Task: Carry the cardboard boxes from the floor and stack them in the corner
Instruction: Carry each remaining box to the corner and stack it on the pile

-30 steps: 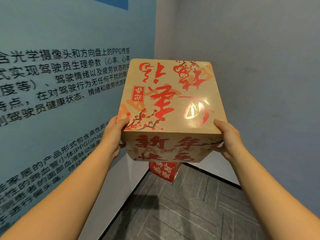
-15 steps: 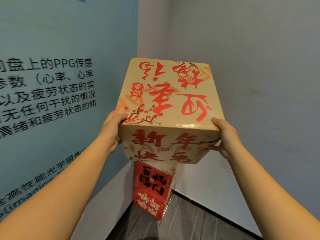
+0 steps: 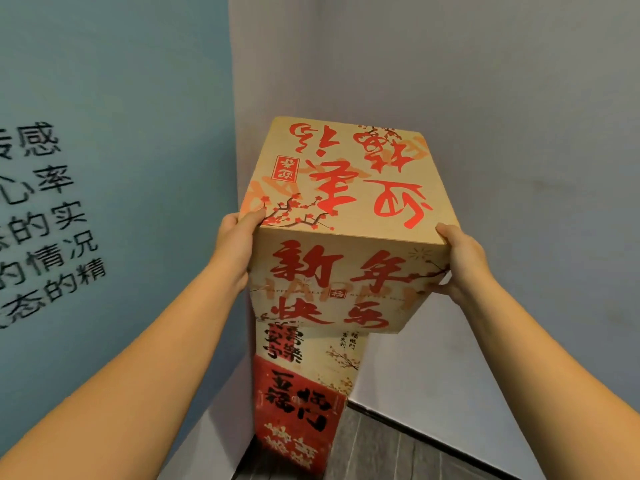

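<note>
A: Item one?

B: Cardboard box point(image 3: 346, 216), tan, printed with red brush characters and a plum-blossom branch on its top face, more red characters on the near face. Position: held up in the room corner, over the stack, slightly skewed to it.

A: Held how?

B: Left hand point(image 3: 235, 242) flat against the box's left side, thumb hooked over the top near edge. Right hand point(image 3: 460, 261) against the right side, thumb on the top corner, fingers wrapped under and behind. Each grip is pressed onto the box from its own side; the box is squeezed between the two palms. Both forearms bare, reaching in from the lower corners of the view.

A: Item two?

B: Stacked boxes point(image 3: 304, 393), directly beneath the held one. Upper portion cream with black characters and a small branch motif; lower portion red with black and pale characters. Whether the held box's underside touches the stack or sits just above it, I cannot tell; the near face hides the join.

A: Surroundings?

B: Blue wall panel point(image 3: 114, 168) on the left, dark printed characters across it. Grey wall point(image 3: 519, 133) on the right, meeting the left wall just behind the boxes. Dark wood-grain floor point(image 3: 398, 452) at the bottom, with a dark skirting line along the grey wall.
</note>
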A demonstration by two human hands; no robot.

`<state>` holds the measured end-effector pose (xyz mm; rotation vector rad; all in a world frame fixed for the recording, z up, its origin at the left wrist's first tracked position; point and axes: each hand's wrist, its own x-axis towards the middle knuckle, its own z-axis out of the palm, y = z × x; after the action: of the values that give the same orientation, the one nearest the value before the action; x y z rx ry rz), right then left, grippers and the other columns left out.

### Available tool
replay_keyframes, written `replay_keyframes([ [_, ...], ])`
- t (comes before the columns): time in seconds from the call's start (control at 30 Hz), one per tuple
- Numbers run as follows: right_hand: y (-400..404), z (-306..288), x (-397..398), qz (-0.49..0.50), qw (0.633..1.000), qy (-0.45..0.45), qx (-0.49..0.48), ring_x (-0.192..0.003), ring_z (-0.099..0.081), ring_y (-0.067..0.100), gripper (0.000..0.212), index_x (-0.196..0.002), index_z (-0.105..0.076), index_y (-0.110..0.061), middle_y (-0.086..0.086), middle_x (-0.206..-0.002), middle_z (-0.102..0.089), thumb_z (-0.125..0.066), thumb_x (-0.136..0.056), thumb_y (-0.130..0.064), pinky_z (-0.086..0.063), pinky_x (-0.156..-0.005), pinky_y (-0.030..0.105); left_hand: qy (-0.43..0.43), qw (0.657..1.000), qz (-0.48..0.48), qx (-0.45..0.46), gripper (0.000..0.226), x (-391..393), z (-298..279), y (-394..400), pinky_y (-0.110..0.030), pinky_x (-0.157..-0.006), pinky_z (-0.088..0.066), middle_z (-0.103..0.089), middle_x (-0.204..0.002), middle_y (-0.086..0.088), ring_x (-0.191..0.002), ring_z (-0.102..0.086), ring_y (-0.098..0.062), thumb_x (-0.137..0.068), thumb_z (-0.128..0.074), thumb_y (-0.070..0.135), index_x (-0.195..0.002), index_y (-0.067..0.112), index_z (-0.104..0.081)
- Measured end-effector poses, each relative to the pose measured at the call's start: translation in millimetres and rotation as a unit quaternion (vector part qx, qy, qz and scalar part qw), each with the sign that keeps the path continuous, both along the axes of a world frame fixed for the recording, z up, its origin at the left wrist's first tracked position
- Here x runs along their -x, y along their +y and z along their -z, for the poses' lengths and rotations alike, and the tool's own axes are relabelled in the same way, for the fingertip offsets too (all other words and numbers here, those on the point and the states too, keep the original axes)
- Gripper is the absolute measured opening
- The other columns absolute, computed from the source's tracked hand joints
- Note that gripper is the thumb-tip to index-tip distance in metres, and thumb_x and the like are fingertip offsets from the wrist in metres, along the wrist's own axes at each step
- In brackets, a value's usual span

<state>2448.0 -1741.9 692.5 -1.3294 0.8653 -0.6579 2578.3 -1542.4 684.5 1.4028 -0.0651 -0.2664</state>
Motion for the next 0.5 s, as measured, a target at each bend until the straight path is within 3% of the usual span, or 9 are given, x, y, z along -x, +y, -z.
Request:
replay_keyframes([
  [0.1,-10,-1,-24,0.018,1.0,0.008,0.0,-0.072,-0.045,0.011,0.032,-0.121,-0.043,-0.016,-0.002,-0.082,-0.051,-0.042,-0.094,-0.032,-0.04,-0.09,0.052,-0.004,1.0,0.022,-0.006,0.036,-31,0,-16,-0.025,-0.053,-0.034,-0.048,-0.081,0.01,-0.069,-0.045,-0.001,-0.096,-0.044,0.032,-0.128,0.016,-0.041],
  [0.27,-23,-7,-53,0.051,0.998,0.022,0.004,-0.066,-0.044,0.01,0.024,-0.111,-0.042,-0.02,-0.002,-0.078,-0.051,-0.04,-0.094,-0.036,-0.038,-0.099,0.055,-0.007,0.999,0.039,-0.006,0.042,-73,1,-37,-0.021,-0.047,-0.041,-0.055,-0.083,0.009,-0.07,-0.051,-0.002,-0.096,-0.043,0.037,-0.133,0.017,-0.04],
  [0.4,-33,-7,-68,0.061,0.998,0.028,0.013,-0.07,-0.046,0.012,0.035,-0.122,-0.044,-0.02,-0.004,-0.08,-0.051,-0.039,-0.094,-0.041,-0.042,-0.093,0.048,-0.007,0.998,0.055,0.024,0.047,-99,4,-48,-0.021,-0.056,-0.041,-0.061,-0.09,0.007,-0.076,-0.058,-0.006,-0.094,-0.048,0.041,-0.134,0.018,-0.044],
  [0.5,-38,-1,-78,0.065,0.997,0.02,0.023,-0.09,-0.044,0.017,0.046,-0.132,-0.042,-0.021,-0.003,-0.097,-0.051,-0.039,-0.094,-0.046,-0.037,-0.083,0.043,-0.029,0.997,0.063,0.034,0.05,-110,10,-54,-0.023,-0.059,-0.046,-0.064,-0.105,0.001,-0.082,-0.061,-0.009,-0.091,-0.052,0.042,-0.134,0.018,-0.045],
])
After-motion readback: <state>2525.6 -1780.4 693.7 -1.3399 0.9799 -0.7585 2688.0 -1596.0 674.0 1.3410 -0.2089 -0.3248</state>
